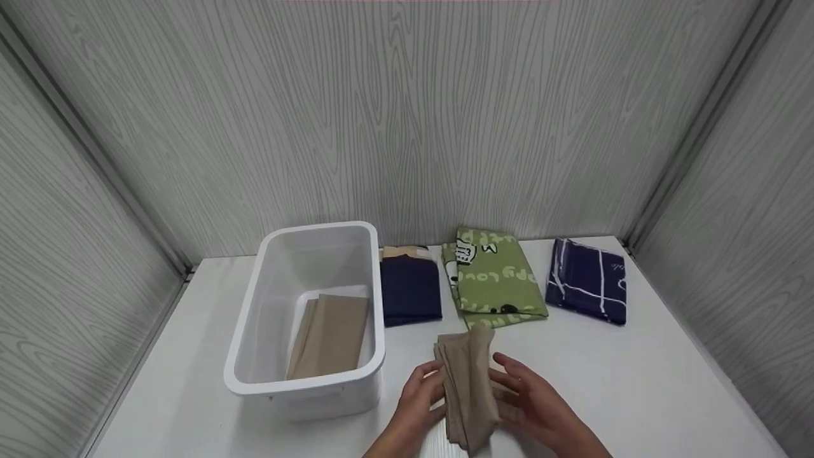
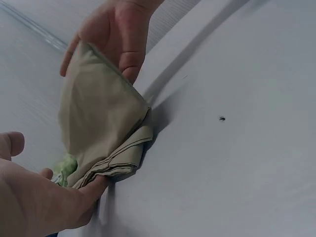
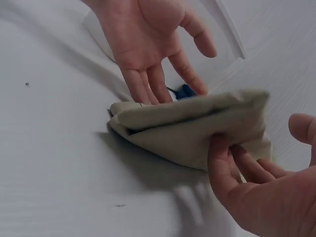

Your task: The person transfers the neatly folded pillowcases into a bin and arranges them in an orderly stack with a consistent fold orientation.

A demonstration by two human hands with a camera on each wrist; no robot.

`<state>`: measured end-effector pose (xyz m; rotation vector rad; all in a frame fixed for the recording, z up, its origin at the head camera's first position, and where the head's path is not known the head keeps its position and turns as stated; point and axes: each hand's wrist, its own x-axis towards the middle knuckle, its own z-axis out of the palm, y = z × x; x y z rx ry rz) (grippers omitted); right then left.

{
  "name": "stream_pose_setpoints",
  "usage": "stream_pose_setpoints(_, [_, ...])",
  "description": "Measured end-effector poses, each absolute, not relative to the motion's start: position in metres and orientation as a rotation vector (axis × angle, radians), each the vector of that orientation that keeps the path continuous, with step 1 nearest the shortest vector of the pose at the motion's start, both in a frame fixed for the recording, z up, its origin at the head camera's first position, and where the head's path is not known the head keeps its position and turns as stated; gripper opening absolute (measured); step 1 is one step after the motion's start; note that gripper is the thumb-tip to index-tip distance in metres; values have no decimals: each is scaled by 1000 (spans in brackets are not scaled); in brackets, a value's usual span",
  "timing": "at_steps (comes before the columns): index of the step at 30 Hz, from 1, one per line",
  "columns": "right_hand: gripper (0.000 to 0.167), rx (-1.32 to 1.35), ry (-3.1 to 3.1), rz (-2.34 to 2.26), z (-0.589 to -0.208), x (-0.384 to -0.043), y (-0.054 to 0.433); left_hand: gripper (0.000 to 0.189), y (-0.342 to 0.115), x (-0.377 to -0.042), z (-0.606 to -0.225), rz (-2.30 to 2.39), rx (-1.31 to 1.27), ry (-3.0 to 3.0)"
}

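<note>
A folded beige cloth (image 1: 469, 388) stands between my two hands near the front of the table, its right layer raised. My left hand (image 1: 414, 402) is at its left side; in the left wrist view its fingers (image 2: 94, 190) touch the lower folds while the thumb stays apart. On the other side, my right hand (image 1: 540, 407) supports the raised layer, its fingers (image 3: 219, 163) against the fabric and its thumb away from it. Several stacked layers show along the cloth's left edge in the head view.
A white plastic bin (image 1: 305, 381) stands at left with folded beige cloth (image 1: 337, 337) inside. Along the back lie a folded navy cloth (image 1: 410, 289), a green printed cloth (image 1: 499, 277) and a dark blue cloth with white lines (image 1: 588, 280). Grey wood-patterned panels (image 1: 407, 114) enclose the table.
</note>
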<state>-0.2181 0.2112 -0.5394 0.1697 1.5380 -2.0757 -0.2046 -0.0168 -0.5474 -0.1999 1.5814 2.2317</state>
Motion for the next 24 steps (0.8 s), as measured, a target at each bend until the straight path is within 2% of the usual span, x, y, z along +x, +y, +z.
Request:
stream_pose_setpoints(8, [69,369,1951,-1882,-543,-225,197,61,-18,-203,-549,2220,-167,1609])
stream_pose_setpoints(11, [74,359,2005,-1838,-548,-228,199,59,-19,-204,-550,2210,-182,1617])
stream_pose_setpoints(14, [80,302,1958,-1864,-548,-228,204,60,-19,-205,-551,2211,-210,1607])
stream_pose_setpoints(19, [81,128,1730,-2012,-544,-225,214,65,-17,-205,-552,2234,-263,1567])
stream_pose_setpoints(24, [75,-77,1496,-2141,-536,-217,220,86,-16,-203,-551,2260,-276,1389])
